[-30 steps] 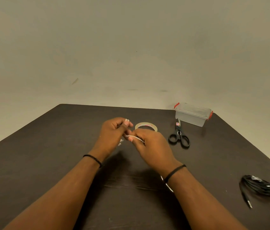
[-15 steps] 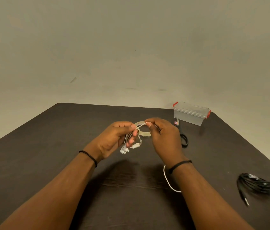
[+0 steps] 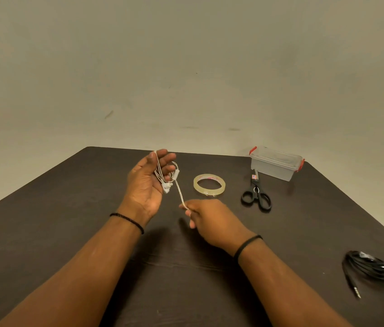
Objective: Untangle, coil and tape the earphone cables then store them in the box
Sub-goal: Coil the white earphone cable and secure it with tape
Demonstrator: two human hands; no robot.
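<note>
Head view: two earphone cables, white (image 3: 178, 190), black (image 3: 372, 267); one box (image 3: 274, 165).

Your white earphone cable (image 3: 178, 188); black earphone cable (image 3: 372, 267), silver plug tip. Tape roll (image 3: 209, 184) translucent yellowish, red print inside. Scissors (image 3: 256, 197) black-handled. Box (image 3: 275, 165) clear grey, red latches. Table (image 3: 68, 220) dark brown; your wristbands (image 3: 128, 220) black.
</note>
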